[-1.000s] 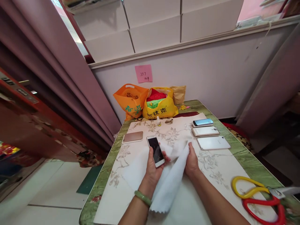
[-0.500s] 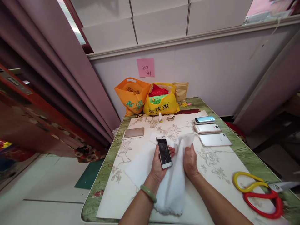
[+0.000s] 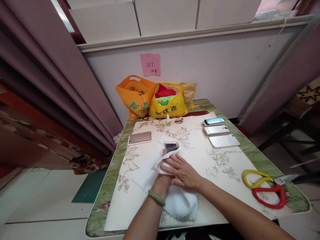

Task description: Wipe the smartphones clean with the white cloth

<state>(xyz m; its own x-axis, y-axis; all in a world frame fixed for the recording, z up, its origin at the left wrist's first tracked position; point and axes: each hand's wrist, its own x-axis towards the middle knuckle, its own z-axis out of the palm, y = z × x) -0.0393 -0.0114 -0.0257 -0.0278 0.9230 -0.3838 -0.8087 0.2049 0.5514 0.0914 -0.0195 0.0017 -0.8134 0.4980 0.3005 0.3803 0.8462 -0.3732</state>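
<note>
In my left hand (image 3: 162, 180), which wears a green bangle (image 3: 156, 197), lies a white smartphone (image 3: 171, 146) with a dark screen. Only the top end of the phone shows; a white cloth (image 3: 160, 163) covers the rest. My left fingers are mostly hidden under the cloth. Across the top of the cloth lies my right hand (image 3: 183, 171), its fingers stretched out and flat, pressing it against the phone. The loose part of the cloth hangs below both hands onto the table.
Phones lie at the right: a blue one (image 3: 214, 121), a pale gold one (image 3: 217, 130) and a white one (image 3: 224, 141). A gold phone (image 3: 140, 138) lies left. Scissors (image 3: 266, 186) rest front right. Behind are a small bottle (image 3: 168, 120), an orange bag (image 3: 136, 96) and a yellow bag (image 3: 167, 108).
My right hand has moved left and brought the cloth over the phone, covering most of its screen. Its fingers, bunched on the cloth before, are now stretched flat.
</note>
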